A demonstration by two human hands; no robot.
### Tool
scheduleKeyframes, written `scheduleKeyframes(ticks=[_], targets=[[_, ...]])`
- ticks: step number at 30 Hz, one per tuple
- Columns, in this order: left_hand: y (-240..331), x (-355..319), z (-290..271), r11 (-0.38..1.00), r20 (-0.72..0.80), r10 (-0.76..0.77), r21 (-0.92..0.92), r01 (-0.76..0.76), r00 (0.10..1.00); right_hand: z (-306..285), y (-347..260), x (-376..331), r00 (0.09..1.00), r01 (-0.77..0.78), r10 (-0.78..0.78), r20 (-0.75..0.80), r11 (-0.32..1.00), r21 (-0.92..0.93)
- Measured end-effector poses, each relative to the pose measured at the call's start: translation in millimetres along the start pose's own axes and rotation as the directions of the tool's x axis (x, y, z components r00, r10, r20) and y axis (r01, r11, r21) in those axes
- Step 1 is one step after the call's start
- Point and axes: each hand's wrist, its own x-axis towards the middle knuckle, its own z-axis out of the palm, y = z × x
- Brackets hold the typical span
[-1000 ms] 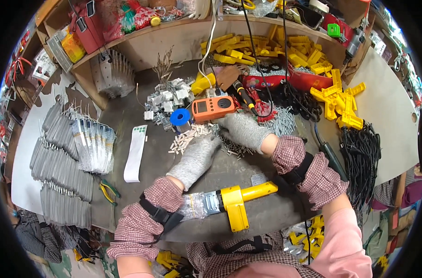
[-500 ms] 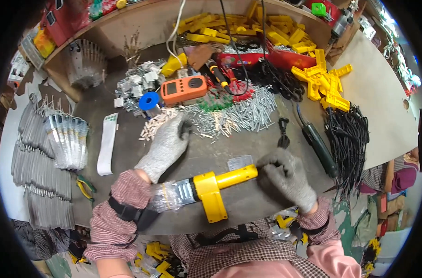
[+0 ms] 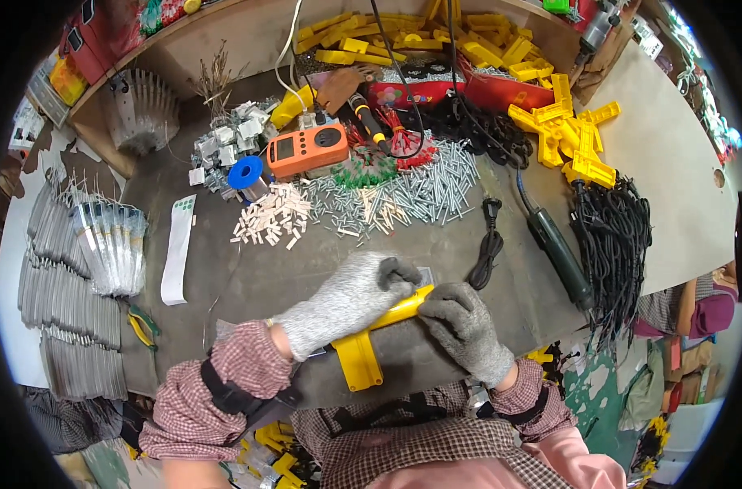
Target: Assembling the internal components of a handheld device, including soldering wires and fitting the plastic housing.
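Both gloved hands grip yellow plastic part (image 3: 363,346) at near bench edge: left hand (image 3: 350,297) closed over its bar, right hand (image 3: 460,326) pinching bar's tip. Beyond: screw pile (image 3: 403,191), orange meter (image 3: 307,150).

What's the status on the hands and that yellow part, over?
Left hand and right hand, both gloved, closed on the yellow plastic part at the bench's near edge. Screw pile and black plug cord lie beyond, apart.
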Motion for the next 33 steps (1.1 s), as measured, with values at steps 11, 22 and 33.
scheduleKeyframes(ticks=[11,22,33], targets=[[-11,-16,24,0.658,-0.039,0.537,0.644,-0.390,0.843,0,5,4,1.000,0.007,-0.007,0.002,0.996,-0.086],[-42,34,-10,0.556,0.051,0.299,0.802,-0.217,0.953,7,2,8,0.990,-0.035,0.057,0.127,0.985,-0.171],[-62,-47,-44,0.927,0.131,-0.045,-0.363,0.090,0.990,2,2,12,0.990,0.053,-0.027,0.135,0.980,-0.192]])
